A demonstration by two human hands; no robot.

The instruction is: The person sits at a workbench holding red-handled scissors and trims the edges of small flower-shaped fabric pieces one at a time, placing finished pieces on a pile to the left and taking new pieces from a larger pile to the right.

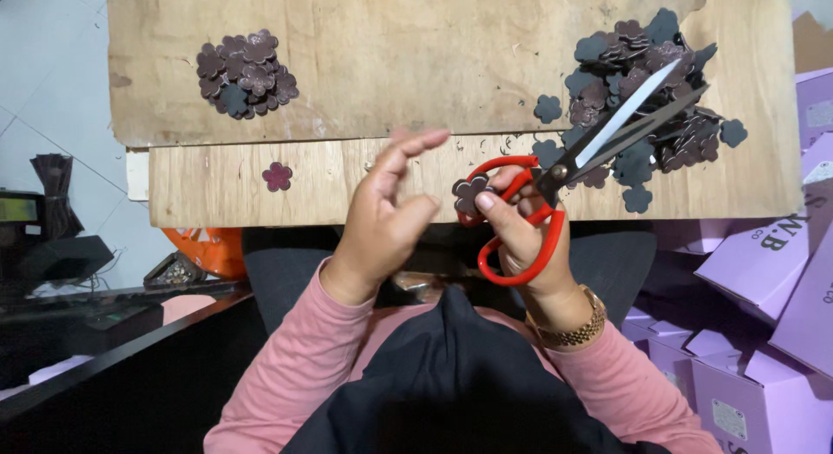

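The right hand (521, 237) grips one pair of red-handled scissors (568, 163), fingers through the loops, and its thumb and forefinger also pinch one dark flower-shaped cutout (469, 194) against the handles. The scissors' long axis runs diagonally, handles toward the person and blades pointing up and to the right; the two blades stand slightly parted over the wooden board (416, 81). The left hand (386, 224) hovers just beside the held cutout, fingers loosely spread and blurred, holding nothing. On the board's lower plank, left of the left hand, lies one single flower cutout (278, 176). Beyond it, on the board's upper left, sits one small heap of cutouts (245, 74), and on the board's right, under the blades, one larger scattered heap (638, 98); pieces in either heap overlap too much to count. Right of the board, several purple boxes (764, 272) are stacked, cut off by the frame edge. The blades hide part of the larger heap.
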